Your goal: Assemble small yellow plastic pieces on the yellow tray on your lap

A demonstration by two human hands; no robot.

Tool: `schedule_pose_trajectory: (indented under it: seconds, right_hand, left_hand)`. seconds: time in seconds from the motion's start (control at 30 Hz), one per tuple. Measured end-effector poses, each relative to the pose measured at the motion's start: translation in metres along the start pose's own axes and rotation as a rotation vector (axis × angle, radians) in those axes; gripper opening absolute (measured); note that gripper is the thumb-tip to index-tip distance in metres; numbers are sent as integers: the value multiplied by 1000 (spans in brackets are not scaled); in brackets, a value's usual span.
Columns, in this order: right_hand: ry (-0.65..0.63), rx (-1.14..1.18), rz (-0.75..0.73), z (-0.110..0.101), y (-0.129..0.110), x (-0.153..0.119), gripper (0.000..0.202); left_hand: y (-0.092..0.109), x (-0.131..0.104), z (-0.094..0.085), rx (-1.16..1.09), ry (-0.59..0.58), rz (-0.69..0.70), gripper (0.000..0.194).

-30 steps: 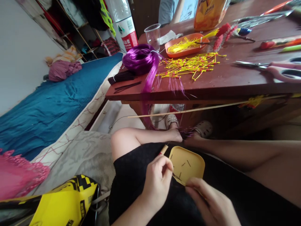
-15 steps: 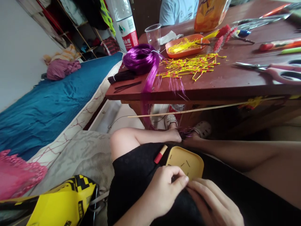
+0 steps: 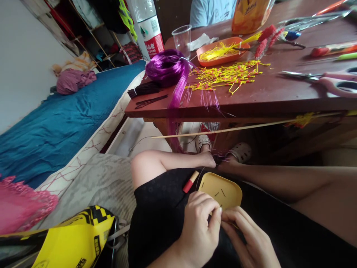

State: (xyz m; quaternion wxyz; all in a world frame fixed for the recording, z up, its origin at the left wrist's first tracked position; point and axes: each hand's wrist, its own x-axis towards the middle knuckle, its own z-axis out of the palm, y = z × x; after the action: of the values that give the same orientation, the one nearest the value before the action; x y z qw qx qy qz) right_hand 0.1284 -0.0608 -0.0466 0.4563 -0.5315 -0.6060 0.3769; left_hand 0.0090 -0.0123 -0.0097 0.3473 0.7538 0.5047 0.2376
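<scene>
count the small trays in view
2: the yellow tray on the black cloth, partly behind the left hand and right hand; the orange tray on the table, holding yellow strands. Others may be hidden.

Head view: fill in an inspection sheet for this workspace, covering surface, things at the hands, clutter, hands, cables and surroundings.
Surface: reddish-brown table; dark cloth over the lap.
Things at the hands: yellow tray on the lap, holding short dark pieces; red-and-tan tube beside it.
Clutter: purple bundle, loose yellow pieces, orange dish, clear cup and pink-handled scissors on the table.
Hands: left hand and right hand close together at the tray's near edge; anything between the fingertips is too small to tell.
Cables: thin dark line below the table; cable or wire, cannot tell.
Surroundings: blue-covered bed at left; another person's light-blue shirt beyond the table.
</scene>
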Motion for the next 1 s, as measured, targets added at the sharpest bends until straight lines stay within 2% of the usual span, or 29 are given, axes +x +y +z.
schedule_pose_trajectory:
  seconds: [0.17,0.23,0.33,0.47,0.63,0.73,0.87,0.93,1.0]
  right_hand:
    - [54,-12,43,-3,1,5,8]
    - [63,-34,32,-5,2,6,8]
    - [47,-33,37,-4,2,5,9]
    - [67,-6,108,-1,1,0,10]
    - [52,-6,115,3,-4,0,14]
    - [47,0,121,1,-7,2,14]
    - [-109,79,171,-8,-4,8,20]
    - [-152,122,213,-12,-1,10,22]
    - [-136,152,241,-15,0,11,20]
  left_hand:
    - [-1,6,-13,-178,-182,-228,30]
    - [0,6,-19,-212,-269,-259,34]
    - [2,5,-24,-205,-343,-274,27]
    - [5,1,-22,-140,-305,-247,21]
    - [4,-3,-18,-43,-214,-83,21]
    - [1,-5,-18,-227,-254,-179,22]
    - [-5,-5,-18,-530,-292,-328,26]
    - [-8,-5,-18,-585,-287,-353,27]
    - [-9,-6,-18,-564,-285,-360,27]
